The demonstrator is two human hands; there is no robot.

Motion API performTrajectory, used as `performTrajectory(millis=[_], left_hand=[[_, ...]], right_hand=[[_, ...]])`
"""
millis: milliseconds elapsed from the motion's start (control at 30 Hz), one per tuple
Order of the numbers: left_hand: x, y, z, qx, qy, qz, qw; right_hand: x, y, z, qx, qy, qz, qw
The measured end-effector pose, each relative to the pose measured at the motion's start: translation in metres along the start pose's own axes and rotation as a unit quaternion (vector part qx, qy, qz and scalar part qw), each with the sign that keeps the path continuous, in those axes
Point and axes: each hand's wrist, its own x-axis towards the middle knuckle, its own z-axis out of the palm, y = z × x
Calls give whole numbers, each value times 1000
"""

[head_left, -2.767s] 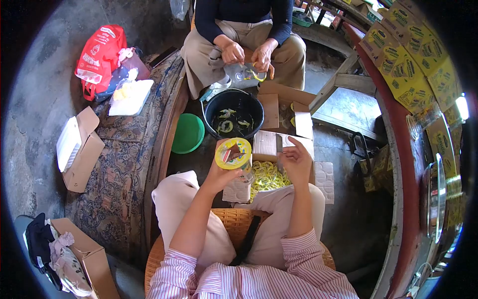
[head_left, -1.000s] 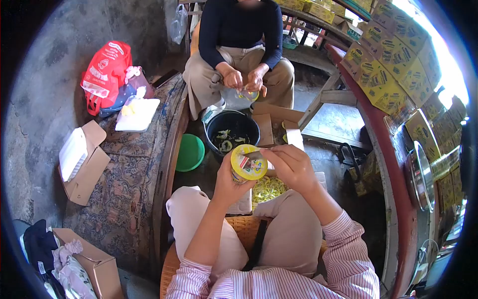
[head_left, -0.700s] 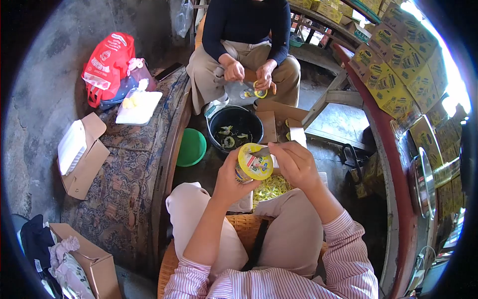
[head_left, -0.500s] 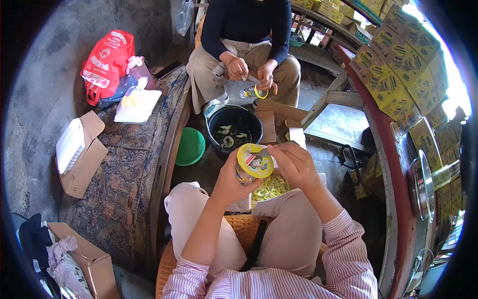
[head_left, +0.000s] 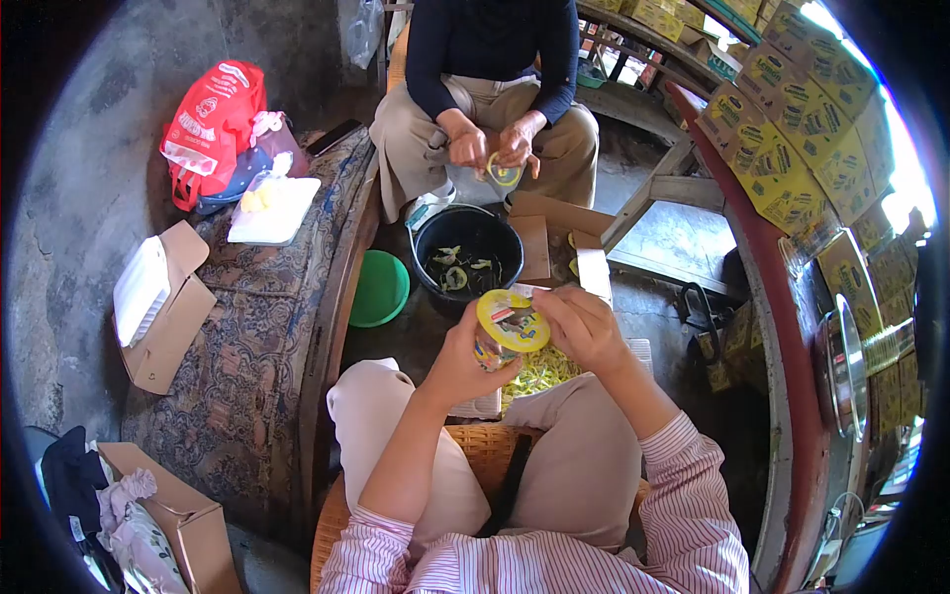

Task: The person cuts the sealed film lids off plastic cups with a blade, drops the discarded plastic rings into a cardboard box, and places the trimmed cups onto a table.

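Observation:
My left hand (head_left: 453, 364) is wrapped around a clear plastic cup (head_left: 514, 323) with a yellow-rimmed printed film top, which tilts toward me above my lap. At the right of its rim, my right hand (head_left: 588, 327) has thumb and fingers pinched together. Whatever lies in that pinch is hidden; it could be the film's edge. Below the hands, yellow-green strips (head_left: 539, 374) fill a cardboard box between my knees. Beyond the cup stands a black bucket (head_left: 503, 247) with a few torn yellowish pieces in it.
Opposite me sits a person whose hands (head_left: 492, 148) hold another yellow-rimmed cup (head_left: 505, 172). A green plastic basin (head_left: 380, 289) lies left of the bucket, and an open carton (head_left: 535, 247) stands right of it. A patterned bench (head_left: 247, 346) runs along the left; yellow cartons (head_left: 782, 158) are stacked at right.
The cup in my left hand has shifted slightly right and down, and my right hand has moved slightly right and down with it. The other person's hands have turned and moved their cup.

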Motion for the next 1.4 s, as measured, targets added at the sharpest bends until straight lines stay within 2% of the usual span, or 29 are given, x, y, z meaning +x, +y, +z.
performTrajectory(millis=[100, 200, 300, 500, 600, 700, 800, 900, 933, 1133, 1233, 1400], left_hand=[[-3, -7, 6, -48, 5, 1, 999], [-6, -15, 7, -64, -21, -17, 998], [-7, -8, 12, -140, -58, -37, 988], [-14, -18, 4, -273, -198, -172, 926], [-18, -14, 3, -360, -212, -195, 887], [-16, -15, 4, -341, -202, -179, 900], [-9, -3, 11, -237, -98, -91, 962], [-3, -8, 11, -213, -59, -82, 972], [-2, -11, 7, -129, -57, -50, 989], [-3, -24, 25, -37, 26, -41, 998], [1, -21, 20, 18, 52, -8, 998], [-1, -17, 17, 7, 39, -24, 999]], right_hand=[[-4, 3, 2, 10, 10, -4, 1000], [-5, 1, -2, 23, 21, 5, 1000], [-12, 2, -4, 40, 8, 11, 999], [-11, -4, -10, 51, 8, -1, 999], [-7, -6, -12, 75, 10, -6, 997], [-5, -5, -14, 63, 9, -5, 998], [-7, -1, -12, 36, 8, 6, 999], [-7, 2, -10, -6, 12, 1, 1000], [-8, 4, -8, -17, 4, 5, 1000], [1, -1, -5, -22, -30, -4, 999], [2, -2, -5, -33, -42, -8, 999], [1, 2, -7, -39, -51, -28, 998]])
